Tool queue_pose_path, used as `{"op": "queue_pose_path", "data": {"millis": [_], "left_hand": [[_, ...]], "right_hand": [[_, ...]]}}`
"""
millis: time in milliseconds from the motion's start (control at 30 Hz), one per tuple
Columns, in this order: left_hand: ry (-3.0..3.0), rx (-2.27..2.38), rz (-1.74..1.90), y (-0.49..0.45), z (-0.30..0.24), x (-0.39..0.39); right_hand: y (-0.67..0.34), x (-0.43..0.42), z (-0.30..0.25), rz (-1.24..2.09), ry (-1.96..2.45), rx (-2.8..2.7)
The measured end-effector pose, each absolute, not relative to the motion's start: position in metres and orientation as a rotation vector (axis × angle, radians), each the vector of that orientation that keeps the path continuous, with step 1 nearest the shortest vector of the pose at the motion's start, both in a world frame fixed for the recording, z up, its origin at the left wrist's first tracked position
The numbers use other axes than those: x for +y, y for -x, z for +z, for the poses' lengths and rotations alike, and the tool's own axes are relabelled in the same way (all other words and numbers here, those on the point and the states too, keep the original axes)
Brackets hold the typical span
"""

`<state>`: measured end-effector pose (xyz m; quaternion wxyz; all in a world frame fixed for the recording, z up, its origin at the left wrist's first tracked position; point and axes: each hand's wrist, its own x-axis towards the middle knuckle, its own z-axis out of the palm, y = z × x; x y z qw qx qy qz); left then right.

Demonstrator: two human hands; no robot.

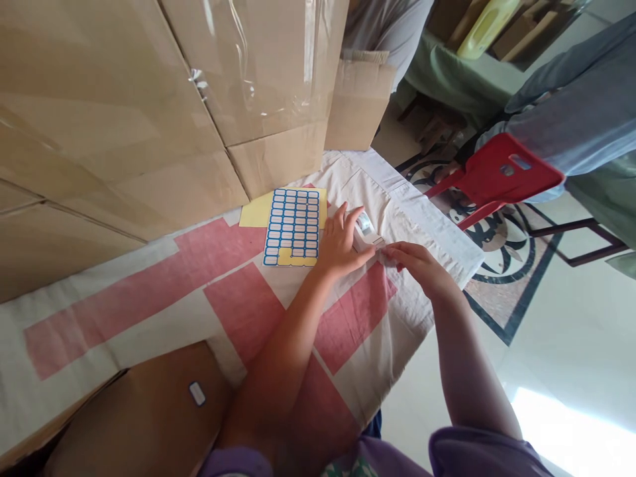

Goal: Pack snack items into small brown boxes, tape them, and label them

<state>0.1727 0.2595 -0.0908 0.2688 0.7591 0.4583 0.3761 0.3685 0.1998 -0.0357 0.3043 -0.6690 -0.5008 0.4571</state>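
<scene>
A small white box [366, 228] with a printed patch lies near the right end of the cloth-covered table. My left hand [339, 244] spans it from the left, its fingers on the far side and its thumb at the near end. At that same end, the fingertips of my right hand [415, 262] are pinched together; whatever is between them is too small to make out. Just left of my left hand is a sheet of blue-bordered white stickers [293, 225], with several stickers gone along its lower edge. Under it lies a yellow sheet [254, 213].
Large taped cardboard boxes [124, 99] stand along the table's back. An open carton [163, 404] with one sticker on it is at the near left. Beyond the table's right edge are a red plastic chair [514, 169] and a person in grey clothing [571, 126].
</scene>
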Motion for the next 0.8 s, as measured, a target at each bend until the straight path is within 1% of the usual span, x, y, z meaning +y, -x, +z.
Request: {"op": "queue_pose_path", "data": {"millis": [67,133,267,433,667,800], "left_hand": [[-2.028,1.24,1.024,-0.173,-0.091,0.259],[-2.007,1.245,1.043,-0.173,-0.09,0.259],[-1.973,1.254,1.056,-0.173,-0.09,0.26],[-1.973,1.239,1.053,-0.173,-0.09,0.261],[-1.967,1.246,1.082,-0.173,-0.088,0.263],[-1.99,1.256,1.079,-0.174,-0.091,0.265]], "right_hand": [[-0.368,0.198,-0.033,1.022,1.88,-1.25],[-0.367,0.197,-0.03,0.929,1.901,-1.233],[-0.359,0.199,-0.026,1.13,1.807,-1.335],[-0.347,0.206,-0.03,1.358,1.717,-1.185],[-0.343,0.205,-0.039,1.388,1.606,-1.103],[-0.342,0.203,-0.047,1.344,1.592,-1.123]]}}
